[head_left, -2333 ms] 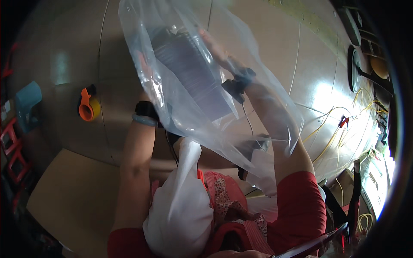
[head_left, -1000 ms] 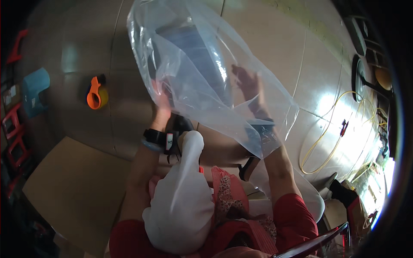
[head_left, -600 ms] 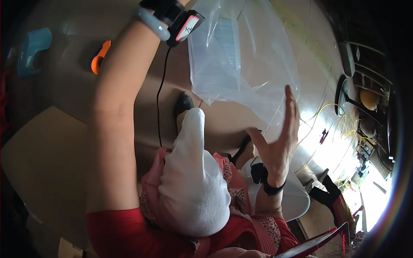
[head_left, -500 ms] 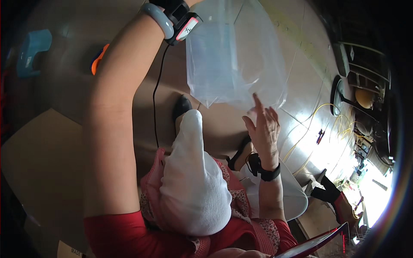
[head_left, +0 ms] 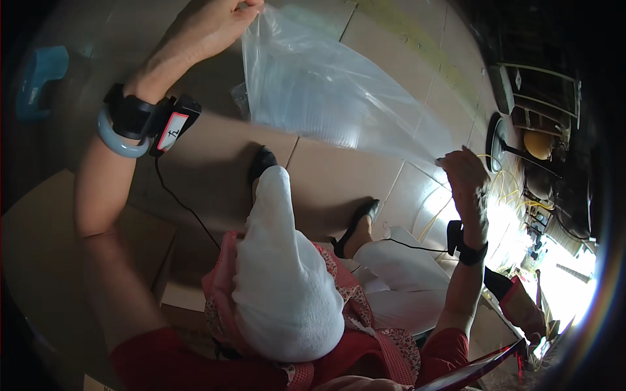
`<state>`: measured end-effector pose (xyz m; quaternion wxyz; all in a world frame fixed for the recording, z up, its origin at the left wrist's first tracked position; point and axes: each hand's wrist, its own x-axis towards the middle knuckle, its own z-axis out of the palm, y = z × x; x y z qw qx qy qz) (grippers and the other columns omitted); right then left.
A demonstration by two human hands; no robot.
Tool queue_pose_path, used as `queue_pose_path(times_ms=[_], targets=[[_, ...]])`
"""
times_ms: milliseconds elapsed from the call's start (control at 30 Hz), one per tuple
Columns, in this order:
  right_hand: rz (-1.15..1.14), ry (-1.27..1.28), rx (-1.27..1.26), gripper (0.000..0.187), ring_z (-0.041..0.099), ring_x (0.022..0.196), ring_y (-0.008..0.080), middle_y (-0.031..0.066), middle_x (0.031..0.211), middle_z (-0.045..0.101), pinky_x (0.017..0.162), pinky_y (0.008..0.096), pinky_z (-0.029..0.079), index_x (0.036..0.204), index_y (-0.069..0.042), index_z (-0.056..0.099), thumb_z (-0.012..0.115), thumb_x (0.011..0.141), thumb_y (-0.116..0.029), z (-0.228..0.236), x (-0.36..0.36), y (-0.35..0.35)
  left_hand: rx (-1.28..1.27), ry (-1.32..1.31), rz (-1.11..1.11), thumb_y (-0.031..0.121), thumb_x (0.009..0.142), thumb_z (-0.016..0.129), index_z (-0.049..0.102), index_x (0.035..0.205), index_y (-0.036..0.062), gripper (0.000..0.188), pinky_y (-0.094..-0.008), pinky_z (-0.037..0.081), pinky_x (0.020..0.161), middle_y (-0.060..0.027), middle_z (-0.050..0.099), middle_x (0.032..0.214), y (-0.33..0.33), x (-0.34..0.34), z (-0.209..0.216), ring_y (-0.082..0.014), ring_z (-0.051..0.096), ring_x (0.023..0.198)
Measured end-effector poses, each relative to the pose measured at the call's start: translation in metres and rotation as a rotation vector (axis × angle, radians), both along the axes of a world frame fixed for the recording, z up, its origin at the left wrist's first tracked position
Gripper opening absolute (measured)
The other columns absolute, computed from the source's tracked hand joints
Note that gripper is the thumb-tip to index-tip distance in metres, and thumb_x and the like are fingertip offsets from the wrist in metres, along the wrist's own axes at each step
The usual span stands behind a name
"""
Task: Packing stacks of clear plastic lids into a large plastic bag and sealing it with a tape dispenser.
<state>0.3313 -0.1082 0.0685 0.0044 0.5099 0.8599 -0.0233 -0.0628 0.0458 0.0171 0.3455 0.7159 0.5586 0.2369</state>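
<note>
A large clear plastic bag is stretched between my hands above the tiled floor. My left hand, raised at the upper left, is closed on one corner of it. Farther right and lower, my right hand pinches the opposite corner, fingertips pressed together. Through the film shows a ribbed, translucent mass, like stacked clear pieces; its exact kind cannot be made out. A small crumpled bit of clear film sticks out by the bag's left edge.
Brown cardboard stands at the left, beyond it a blue plastic stool. At right are a round-based stand, yellow cables and dark clutter near bright light. A black cord hangs from my left wrist.
My left hand has come down and left with its corner of the bag. My right hand has moved right and up, from open to closed on the bag, which is now spread wide.
</note>
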Motion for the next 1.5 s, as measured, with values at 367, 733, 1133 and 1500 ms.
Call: queue_pose_path(times_ms=[367,733,1133,1500], targets=[[0.066,0.128,-0.118,0.024,0.067,0.095,0.0275,0.0094,0.092,0.068,0.078,0.0349,0.056,0.094,-0.005,0.065,0.062,0.073,0.006,-0.025,0.014,0.004,0.191,0.348,-0.085,0.024,0.090,0.059,0.062,0.081,0.0034,0.023,-0.0308,0.043,0.056,-0.0063,0.052,0.058,-0.001,-0.016,-0.032,-0.0163,0.054,0.055],[0.178,-0.037,-0.130,0.019,0.065,0.097,0.0251,0.0098,0.091,0.066,0.079,0.0337,0.056,0.088,-0.002,0.065,0.067,0.069,0.000,0.021,-0.012,-0.008,0.094,0.119,-0.005,0.020,0.093,0.059,0.055,0.078,0.0000,0.026,-0.0260,0.032,0.047,0.0023,0.039,0.058,-0.008,-0.059,-0.022,-0.0065,0.034,0.052],[0.200,-0.059,-0.147,0.016,0.063,0.101,0.0238,0.0078,0.094,0.065,0.080,0.0328,0.056,0.087,-0.003,0.063,0.067,0.071,-0.005,0.025,-0.001,-0.008,0.094,0.219,-0.131,0.014,0.090,0.062,0.063,0.088,-0.0017,0.015,-0.0253,0.041,0.054,-0.0037,0.055,0.062,-0.026,-0.055,0.023,-0.0077,0.050,0.057],[0.294,-0.003,-0.180,0.011,0.061,0.103,0.0252,0.0082,0.094,0.064,0.084,0.0342,0.054,0.083,-0.003,0.062,0.066,0.073,-0.005,0.004,-0.006,0.002,-0.304,0.148,-0.119,0.021,0.084,0.072,0.056,0.114,0.0010,0.040,-0.0217,0.037,0.049,0.0026,0.052,0.061,-0.041,-0.052,0.006,-0.0040,0.049,0.053]])
